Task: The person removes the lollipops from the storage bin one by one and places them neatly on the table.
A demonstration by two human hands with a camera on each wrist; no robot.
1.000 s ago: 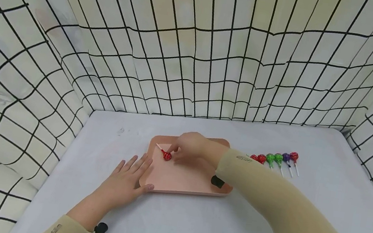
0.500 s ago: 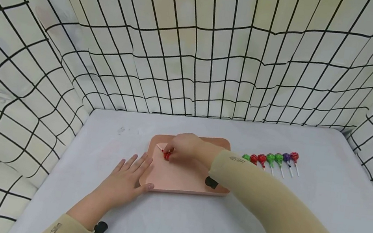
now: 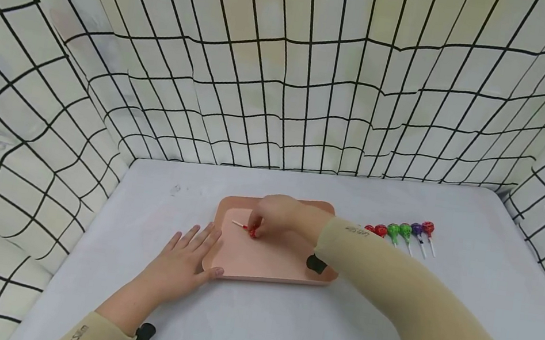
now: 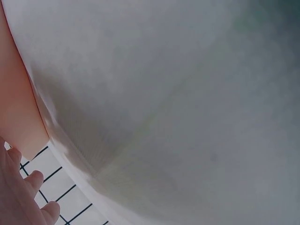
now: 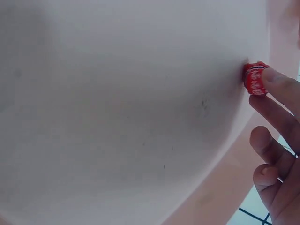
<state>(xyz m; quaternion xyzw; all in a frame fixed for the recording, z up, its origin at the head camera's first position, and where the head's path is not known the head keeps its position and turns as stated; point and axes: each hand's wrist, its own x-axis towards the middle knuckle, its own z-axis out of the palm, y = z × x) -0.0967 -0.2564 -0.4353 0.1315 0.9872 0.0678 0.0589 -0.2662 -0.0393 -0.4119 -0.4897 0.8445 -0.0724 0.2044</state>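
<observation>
A red-wrapped lollipop point(image 3: 252, 233) with a white stick is in the pink tray point(image 3: 269, 265), its stick pointing left. My right hand point(image 3: 273, 216) pinches its head by the fingertips. Close up in the right wrist view, the red wrapper point(image 5: 254, 79) shows printed marks, with fingers against it. My left hand point(image 3: 185, 259) lies flat with spread fingers at the tray's left edge. Part of that hand point(image 4: 23, 187) also appears in the left wrist view, at the lower left.
A row of lollipops stretches right of the tray on the white tabletop point(image 3: 260, 331): red point(image 3: 381, 230), green point(image 3: 405, 230), purple point(image 3: 417, 229) and another red one point(image 3: 428, 228). My right sleeve covers the row's left end. White walls with a black grid point(image 3: 308, 99) enclose the table.
My right hand has reached left to the red lollipop, taken it by the head and shifted it slightly right and nearer, its stick lying flatter. The left hand stays in place.
</observation>
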